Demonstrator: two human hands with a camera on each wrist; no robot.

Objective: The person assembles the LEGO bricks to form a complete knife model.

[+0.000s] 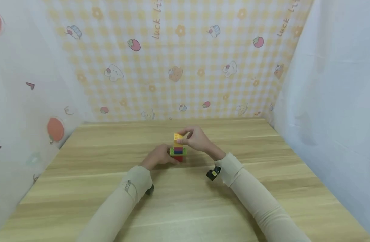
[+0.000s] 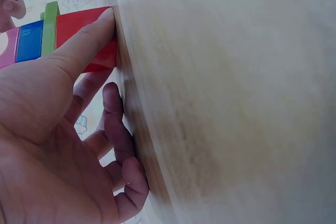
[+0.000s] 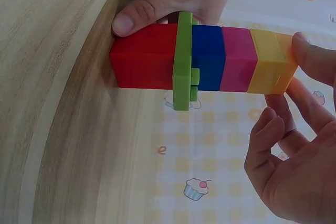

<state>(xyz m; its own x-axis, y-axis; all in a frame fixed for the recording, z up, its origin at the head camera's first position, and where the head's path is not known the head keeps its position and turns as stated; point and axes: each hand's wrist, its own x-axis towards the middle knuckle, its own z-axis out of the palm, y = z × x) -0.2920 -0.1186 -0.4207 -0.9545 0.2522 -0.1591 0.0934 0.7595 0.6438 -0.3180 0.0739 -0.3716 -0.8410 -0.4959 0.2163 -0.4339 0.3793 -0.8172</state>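
Observation:
A tower of toy building blocks stands on the table. From the bottom it runs red block, flat green plate, blue block, magenta block, then yellow block with an orange-yellow block at the top. My left hand holds the red block low down, its thumb along the near face by the tabletop. At the top, my right hand pinches the orange-yellow block between thumb and fingers. The green plate juts out past the blocks on both sides, with studs showing on its ends.
The wood-grain table extends around the tower. Behind it hangs a yellow checked cloth, with pale cloth along the right and a printed sheet on the left. Small black devices sit at the wrists.

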